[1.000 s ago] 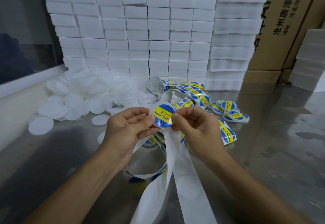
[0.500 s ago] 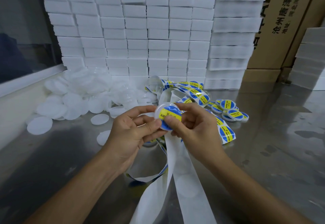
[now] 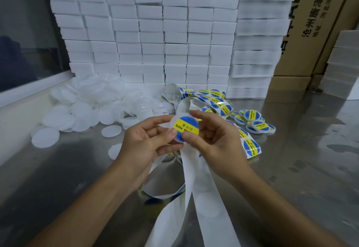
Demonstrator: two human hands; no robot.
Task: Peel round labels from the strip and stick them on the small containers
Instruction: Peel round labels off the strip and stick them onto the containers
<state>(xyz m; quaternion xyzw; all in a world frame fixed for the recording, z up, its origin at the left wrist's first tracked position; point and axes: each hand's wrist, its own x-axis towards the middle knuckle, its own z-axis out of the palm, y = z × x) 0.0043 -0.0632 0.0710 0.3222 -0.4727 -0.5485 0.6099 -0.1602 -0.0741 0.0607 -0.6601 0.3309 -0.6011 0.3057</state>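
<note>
Both hands hold one small round white container (image 3: 175,119) above the steel table. A blue and yellow round label (image 3: 186,126) lies on its face. My left hand (image 3: 147,142) pinches the container's left edge with thumb and fingers. My right hand (image 3: 211,136) grips its right side, thumb on the label's lower edge. The white label strip (image 3: 194,171) hangs down under my hands, with empty backing running toward me. Its unpeeled part (image 3: 212,99) curls behind the hands.
A heap of unlabelled white containers (image 3: 87,107) lies at the left. A small pile of labelled containers (image 3: 254,123) sits to the right. White foam blocks (image 3: 155,39) are stacked behind, cardboard boxes (image 3: 310,23) beyond them. The steel table (image 3: 310,169) reflects light.
The label, held apart between my fingers a second ago, now lies flat on the container. Both hands have turned the container so its face shows.
</note>
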